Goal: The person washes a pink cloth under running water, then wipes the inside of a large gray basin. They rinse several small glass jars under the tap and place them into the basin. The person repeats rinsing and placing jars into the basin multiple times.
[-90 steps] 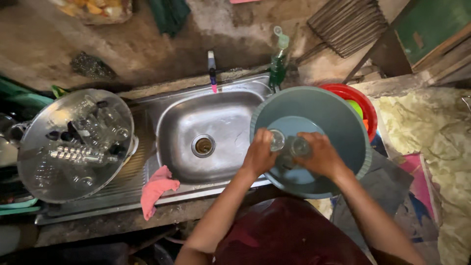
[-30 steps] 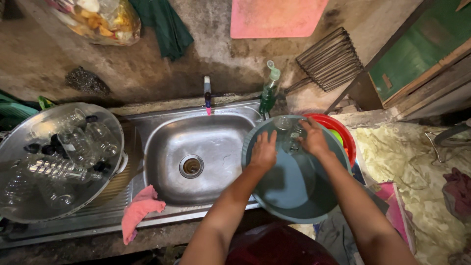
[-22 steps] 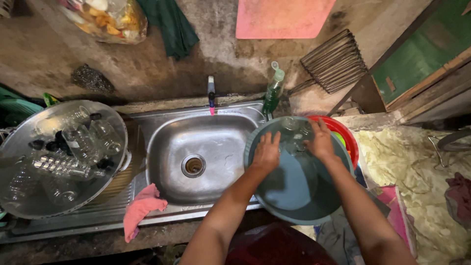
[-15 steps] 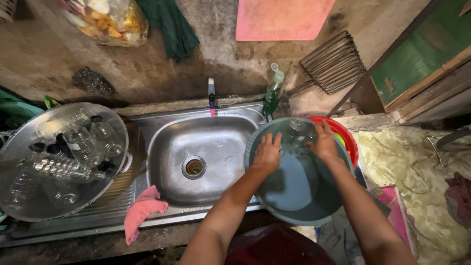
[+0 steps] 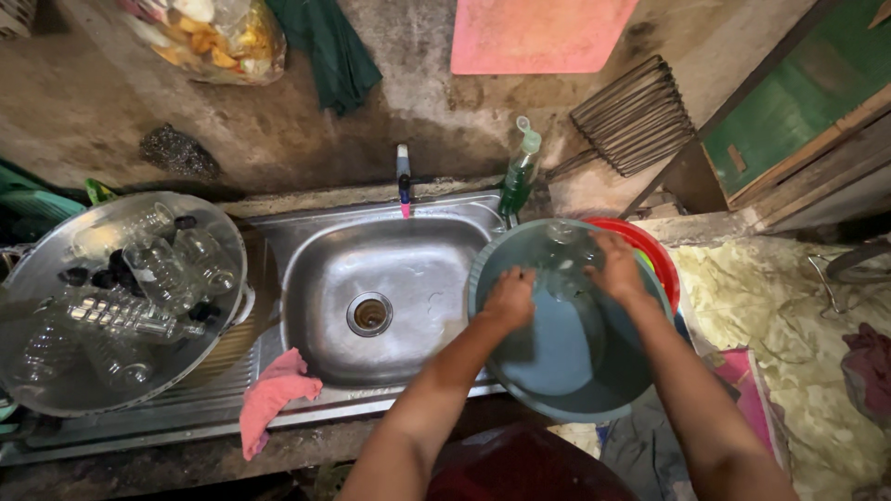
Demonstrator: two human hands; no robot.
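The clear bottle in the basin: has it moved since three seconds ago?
Yes. The clear bottle has gone from the blue basin's middle toward its far rim, nearer the wall.

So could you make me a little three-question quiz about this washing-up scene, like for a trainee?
1. True or false: both hands are inside the grey-blue basin.
2. What does the right hand touch? A) a clear glass bottle B) the pink cloth C) the tap
3. Fill in: the pink cloth hangs over the front edge of the steel ____.

Key:
1. True; the left hand is in it too.
2. A, the clear glass bottle.
3. sink.
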